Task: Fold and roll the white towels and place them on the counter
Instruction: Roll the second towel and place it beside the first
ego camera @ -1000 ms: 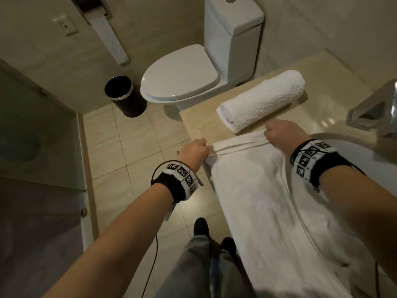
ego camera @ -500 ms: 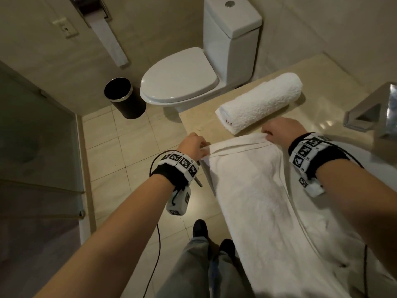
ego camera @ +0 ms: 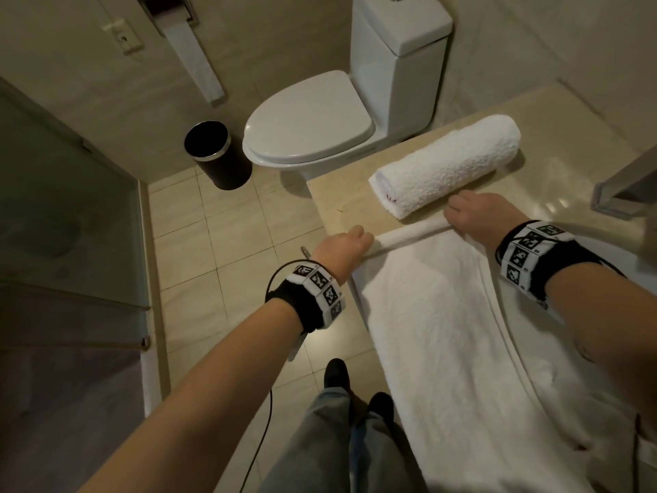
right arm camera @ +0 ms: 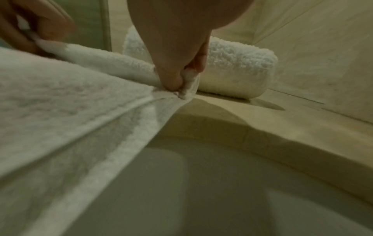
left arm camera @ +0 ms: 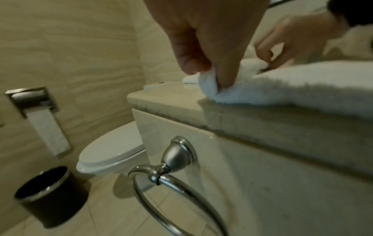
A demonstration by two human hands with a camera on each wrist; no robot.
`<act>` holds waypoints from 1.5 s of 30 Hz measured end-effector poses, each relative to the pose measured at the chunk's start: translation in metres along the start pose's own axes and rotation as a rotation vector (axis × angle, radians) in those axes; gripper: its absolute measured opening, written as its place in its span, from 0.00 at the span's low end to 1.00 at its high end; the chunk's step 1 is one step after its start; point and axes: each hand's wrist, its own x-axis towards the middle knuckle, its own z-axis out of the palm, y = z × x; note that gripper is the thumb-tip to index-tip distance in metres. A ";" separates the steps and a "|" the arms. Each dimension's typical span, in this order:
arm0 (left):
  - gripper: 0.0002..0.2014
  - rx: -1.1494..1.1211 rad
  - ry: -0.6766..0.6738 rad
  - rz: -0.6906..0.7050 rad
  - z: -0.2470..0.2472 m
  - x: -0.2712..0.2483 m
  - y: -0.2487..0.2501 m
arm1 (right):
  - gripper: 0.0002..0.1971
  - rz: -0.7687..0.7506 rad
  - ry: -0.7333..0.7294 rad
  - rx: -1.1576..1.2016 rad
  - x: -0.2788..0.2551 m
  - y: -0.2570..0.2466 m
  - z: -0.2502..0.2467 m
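The beige stone counter [ego camera: 330, 204] carries a rolled white towel [ego camera: 448, 165] near its far end, and just beside that a flat towel [ego camera: 441, 332] spread lengthwise, its far edge curled into a thin roll, its right side draped over the sink [right arm camera: 232, 183]

Folded towel [ego camera: 458, 336] is lying lengthwise on the counter [ego camera: 341, 204], its near part draping over the sink basin [right arm camera: 222, 183]. Rolled towel [ego camera: 448, 165] is sitting behind it, close to its far edge. Left hand [ego camera: 343, 249] and right hand [ego camera: 480, 217] are sitting at that edge's two corners. Toilet [ego camera: 313, 126] is standing beyond the counter's end, waste bin [ego camera: 213, 154] left of it. Towel ring [left arm camera: 171, 178] is hanging on the counter's front, below the left hand.
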 end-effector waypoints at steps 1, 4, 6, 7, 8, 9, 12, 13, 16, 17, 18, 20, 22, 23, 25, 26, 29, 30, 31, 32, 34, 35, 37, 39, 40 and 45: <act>0.12 0.049 -0.002 0.045 0.003 -0.003 0.003 | 0.10 -0.005 -0.003 0.003 -0.003 0.000 0.000; 0.17 0.130 0.000 0.134 0.008 -0.010 0.005 | 0.10 -0.017 0.007 0.000 -0.012 -0.002 0.008; 0.17 0.107 0.031 0.198 0.005 -0.016 0.005 | 0.10 0.019 0.017 0.003 -0.017 -0.007 0.010; 0.16 0.110 0.076 0.217 0.009 -0.017 0.002 | 0.10 0.029 0.029 0.000 -0.019 -0.009 0.011; 0.16 0.101 0.112 0.218 0.012 -0.019 -0.001 | 0.11 0.035 0.035 0.003 -0.021 -0.010 0.011; 0.14 0.073 0.126 0.210 0.016 -0.020 -0.004 | 0.11 0.039 0.024 0.014 -0.023 -0.011 0.012; 0.12 -0.163 0.064 0.114 0.011 -0.021 -0.010 | 0.08 0.141 -0.057 0.115 -0.032 -0.015 0.008; 0.12 -0.231 0.049 0.049 0.008 -0.020 -0.014 | 0.07 0.207 -0.053 0.167 -0.032 -0.016 0.005; 0.11 -0.450 0.070 -0.137 0.001 -0.011 -0.019 | 0.06 0.426 -0.141 0.377 -0.023 -0.011 -0.005; 0.15 -0.498 0.046 -0.183 0.000 -0.008 -0.019 | 0.08 0.459 -0.185 0.396 -0.018 -0.009 -0.010; 0.18 -0.523 0.008 -0.208 -0.001 -0.006 -0.020 | 0.10 0.484 -0.217 0.405 -0.014 -0.007 -0.012; 0.22 -0.497 -0.065 -0.231 0.000 -0.004 -0.022 | 0.14 0.498 -0.270 0.424 -0.005 -0.005 -0.016; 0.21 -0.474 -0.070 -0.255 0.003 -0.003 -0.022 | 0.17 0.489 -0.335 0.446 0.001 0.000 -0.017; 0.19 -0.489 -0.060 -0.271 0.005 -0.004 -0.023 | 0.16 0.477 -0.376 0.455 0.003 0.002 -0.017; 0.16 -0.532 -0.033 -0.288 0.007 -0.004 -0.022 | 0.13 0.469 -0.406 0.472 0.004 0.003 -0.018; 0.14 -0.543 -0.021 -0.283 0.008 -0.005 -0.021 | 0.11 0.477 -0.409 0.470 0.003 0.002 -0.018; 0.12 -0.571 0.015 -0.263 0.008 -0.008 -0.021 | 0.07 0.466 -0.368 0.413 0.003 -0.004 -0.018; 0.13 -0.573 0.025 -0.258 0.009 -0.009 -0.023 | 0.07 0.451 -0.363 0.379 0.005 -0.007 -0.020; 0.13 -0.576 0.028 -0.257 0.009 -0.010 -0.025 | 0.08 0.432 -0.348 0.350 0.008 -0.008 -0.021; 0.13 -0.579 0.029 -0.258 0.010 -0.011 -0.027 | 0.09 0.423 -0.323 0.334 0.010 -0.010 -0.022; 0.10 -0.579 0.045 -0.263 0.012 -0.011 -0.031 | 0.09 0.373 -0.218 0.275 0.016 -0.015 -0.023; 0.09 -0.572 0.063 -0.266 0.013 -0.012 -0.031 | 0.10 0.334 -0.200 0.245 0.018 -0.017 -0.024; 0.07 -0.545 0.113 -0.262 0.011 -0.010 -0.032 | 0.16 0.308 -0.203 0.248 0.016 -0.017 -0.016; 0.08 -0.475 0.152 -0.248 0.009 -0.006 -0.032 | 0.12 0.250 -0.184 0.172 0.015 -0.018 -0.014; 0.11 -0.417 0.152 -0.222 0.008 -0.005 -0.032 | 0.07 0.202 -0.140 0.104 0.014 -0.017 -0.013; 0.09 -0.087 0.121 -0.085 0.013 -0.012 -0.031 | 0.05 0.086 -0.092 0.062 0.001 -0.024 -0.009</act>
